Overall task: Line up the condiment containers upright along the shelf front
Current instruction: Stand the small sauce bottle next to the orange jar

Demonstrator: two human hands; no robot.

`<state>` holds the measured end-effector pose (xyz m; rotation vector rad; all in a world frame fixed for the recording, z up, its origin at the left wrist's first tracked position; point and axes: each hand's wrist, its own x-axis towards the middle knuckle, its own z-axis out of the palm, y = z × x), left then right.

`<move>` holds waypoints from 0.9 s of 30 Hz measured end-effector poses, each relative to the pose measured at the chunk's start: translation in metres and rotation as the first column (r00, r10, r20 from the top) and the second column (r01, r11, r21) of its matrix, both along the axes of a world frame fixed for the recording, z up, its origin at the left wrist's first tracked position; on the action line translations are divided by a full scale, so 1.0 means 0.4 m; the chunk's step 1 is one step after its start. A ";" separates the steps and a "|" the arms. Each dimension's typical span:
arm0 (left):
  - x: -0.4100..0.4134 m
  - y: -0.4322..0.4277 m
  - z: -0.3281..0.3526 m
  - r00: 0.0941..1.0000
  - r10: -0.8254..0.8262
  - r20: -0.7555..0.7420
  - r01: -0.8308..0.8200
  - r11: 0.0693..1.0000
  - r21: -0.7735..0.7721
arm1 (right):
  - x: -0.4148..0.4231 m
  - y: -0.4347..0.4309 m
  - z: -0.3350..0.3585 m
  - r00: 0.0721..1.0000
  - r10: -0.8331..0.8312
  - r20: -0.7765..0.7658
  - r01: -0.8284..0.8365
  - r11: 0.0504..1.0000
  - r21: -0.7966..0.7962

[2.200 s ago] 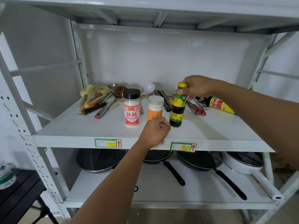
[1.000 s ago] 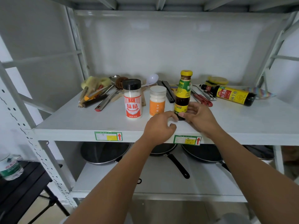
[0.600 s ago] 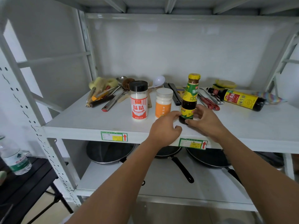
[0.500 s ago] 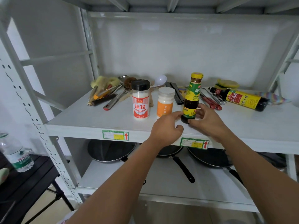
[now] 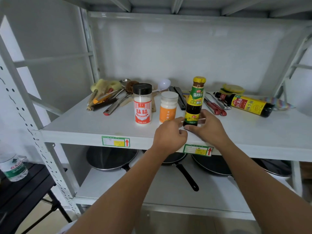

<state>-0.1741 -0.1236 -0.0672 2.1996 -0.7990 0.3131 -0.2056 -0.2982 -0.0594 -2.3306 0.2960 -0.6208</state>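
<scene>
Head view: your right hand (image 5: 208,128) grips the bottle (image 5: 194,105) base, left hand (image 5: 168,135) loosely curled; a nudge topples it off the shelf (image 5: 84,125) front.

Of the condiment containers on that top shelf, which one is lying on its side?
The dark soy sauce bottle with the yellow and red label, at the back right. The black-capped shaker, white-lidded orange jar and yellow-capped sauce bottle all stand upright.

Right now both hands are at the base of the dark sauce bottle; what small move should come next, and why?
Probably let go of the upright sauce bottle and reach the right hand toward the soy bottle, which lies on its side farther back. The black-capped shaker and white-capped jar already stand upright.
</scene>
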 end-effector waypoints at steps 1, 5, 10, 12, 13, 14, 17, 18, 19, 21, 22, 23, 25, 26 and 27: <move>0.000 -0.001 0.000 1.000 0.004 -0.005 -0.003 1.000 0.009 | 0.000 -0.002 0.000 1.000 0.009 -0.020 -0.009 1.000 -0.004; 0.003 -0.004 -0.001 1.000 0.012 -0.027 -0.011 0.999 0.045 | 0.002 -0.011 0.000 0.997 0.033 -0.064 -0.033 0.999 -0.004; 0.005 -0.003 0.000 1.000 0.005 -0.029 -0.003 0.997 0.073 | 0.002 -0.006 0.001 0.998 0.019 -0.057 -0.020 1.000 -0.007; 0.005 -0.004 -0.001 1.000 0.012 -0.022 -0.010 0.997 0.078 | 0.001 -0.007 0.000 0.999 0.025 -0.045 -0.025 1.000 0.002; 0.005 -0.004 -0.001 1.000 0.016 -0.016 -0.015 0.997 0.080 | -0.001 -0.007 0.000 0.999 0.029 -0.040 -0.029 1.000 0.005; 0.005 -0.005 -0.003 1.000 0.020 -0.009 -0.019 0.996 0.082 | 0.000 -0.006 0.001 0.999 0.033 -0.037 -0.032 0.999 0.009; 0.006 -0.005 -0.005 1.000 0.024 0.019 -0.025 0.994 0.107 | -0.001 -0.006 0.002 0.998 0.042 -0.040 -0.042 0.999 0.016; 0.006 -0.004 -0.006 0.999 0.026 0.028 -0.029 0.993 0.114 | -0.001 -0.006 0.002 0.998 0.044 -0.041 -0.043 0.999 0.019; 0.006 -0.004 -0.007 0.999 0.027 0.033 -0.031 0.993 0.117 | -0.002 -0.006 0.001 0.998 0.047 -0.041 -0.046 0.999 0.021; 0.008 -0.005 -0.008 0.999 0.025 0.034 -0.029 0.992 0.120 | -0.003 -0.006 0.000 0.998 0.046 -0.040 -0.046 0.999 0.022; 0.009 -0.006 -0.009 0.999 0.023 0.033 -0.027 0.992 0.126 | -0.002 -0.005 0.000 0.998 0.043 -0.040 -0.043 0.999 0.019; 0.011 -0.006 -0.010 0.999 0.020 0.034 -0.024 0.991 0.135 | -0.002 -0.005 0.001 0.998 0.039 -0.042 -0.039 0.999 0.017; 0.014 -0.007 -0.010 0.999 0.013 0.037 -0.019 0.988 0.152 | -0.003 -0.005 0.002 0.998 0.033 -0.047 -0.032 0.999 0.014; 0.016 -0.006 -0.009 0.999 0.009 0.039 -0.015 0.988 0.156 | -0.003 -0.005 0.003 0.998 0.033 -0.049 -0.032 0.999 0.013; 0.016 -0.005 -0.009 0.999 0.002 0.040 -0.009 0.988 0.156 | -0.004 -0.006 0.002 0.998 0.031 -0.052 -0.031 0.999 0.011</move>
